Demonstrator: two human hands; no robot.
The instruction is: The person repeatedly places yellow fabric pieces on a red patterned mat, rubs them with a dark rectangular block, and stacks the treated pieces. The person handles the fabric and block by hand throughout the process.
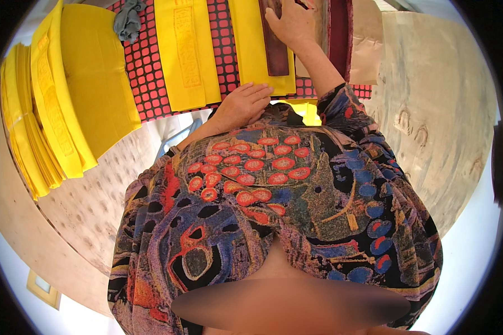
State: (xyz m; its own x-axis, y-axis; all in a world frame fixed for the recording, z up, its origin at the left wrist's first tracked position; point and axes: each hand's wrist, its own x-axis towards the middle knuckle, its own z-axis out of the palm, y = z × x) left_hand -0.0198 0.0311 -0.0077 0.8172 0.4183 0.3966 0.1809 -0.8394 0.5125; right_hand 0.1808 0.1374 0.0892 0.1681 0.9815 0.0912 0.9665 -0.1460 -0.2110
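Observation:
My left hand lies flat, fingers stretched out together, at the near edge of a yellow sheet. Over that sheet's right part is a long dark-red board. Up at the top edge, my right hand is above the board and the brownish strip beside it, thumb held away to the left. Its fingertips run out of the picture, and a small dark thing shows by them, too little to name. Left of the sheet lies another yellow piece with a printed orange band.
A red-and-black checked cloth covers the table. At left stand a stack of yellow sheets and a wide yellow piece. A grey crumpled rag lies behind. Right are a dark-red edge, brown paper and a wooden board.

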